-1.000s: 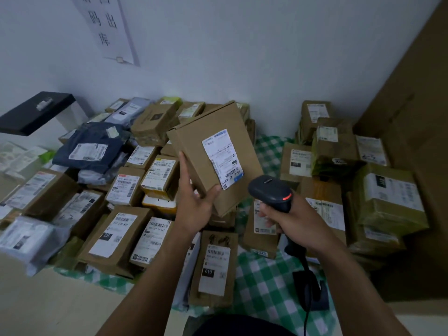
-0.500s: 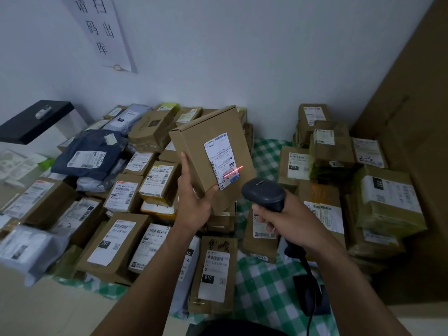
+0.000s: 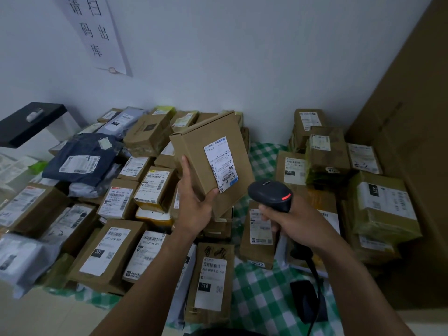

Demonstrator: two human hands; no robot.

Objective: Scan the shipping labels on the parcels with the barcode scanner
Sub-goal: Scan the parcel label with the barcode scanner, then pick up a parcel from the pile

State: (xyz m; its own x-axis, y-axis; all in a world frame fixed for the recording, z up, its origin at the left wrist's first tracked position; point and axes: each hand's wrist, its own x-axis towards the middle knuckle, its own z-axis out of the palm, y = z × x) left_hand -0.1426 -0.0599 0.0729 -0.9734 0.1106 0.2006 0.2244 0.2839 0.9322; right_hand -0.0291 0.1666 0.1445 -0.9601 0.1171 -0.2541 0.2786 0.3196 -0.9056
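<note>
Above checked cloth (image 3: 261,287), left grip (image 3: 194,209) clasps box (image 3: 201,151); right grip (image 3: 298,221) clasps scanner (image 3: 269,192) beside it.

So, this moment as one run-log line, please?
left hand holds box | right hand grips scanner | label faces camera | no beam seen

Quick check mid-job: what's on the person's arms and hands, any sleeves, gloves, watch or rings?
Both forearms are bare to the frame's lower edge: no sleeve shows on the left arm or the right arm. The left hand and right hand wear no gloves. No watch or band at either wrist, and no ring on the fingers in view.
</note>
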